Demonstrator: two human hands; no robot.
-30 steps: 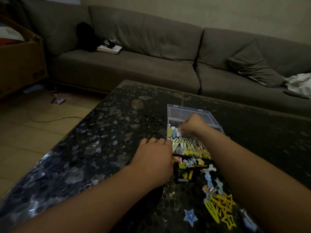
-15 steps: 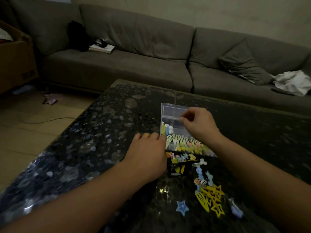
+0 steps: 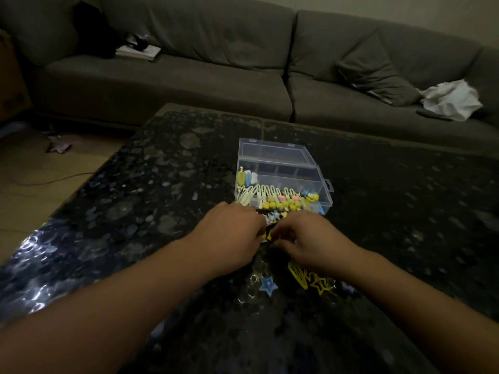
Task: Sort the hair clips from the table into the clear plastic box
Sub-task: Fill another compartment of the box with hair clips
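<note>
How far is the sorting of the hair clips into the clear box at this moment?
Partly done. The clear plastic box stands open with a row of clips along its near side and a few in the far left compartment. Both the left hand and the right hand work at a black card of clips. Left: the blue star clip and yellow star clips on the table.

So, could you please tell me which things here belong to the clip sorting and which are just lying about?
Part of the job:
clear plastic box
loose hair clips
black card of clips
left hand
right hand

Just lying about:
white cloth
cushion
book
</note>
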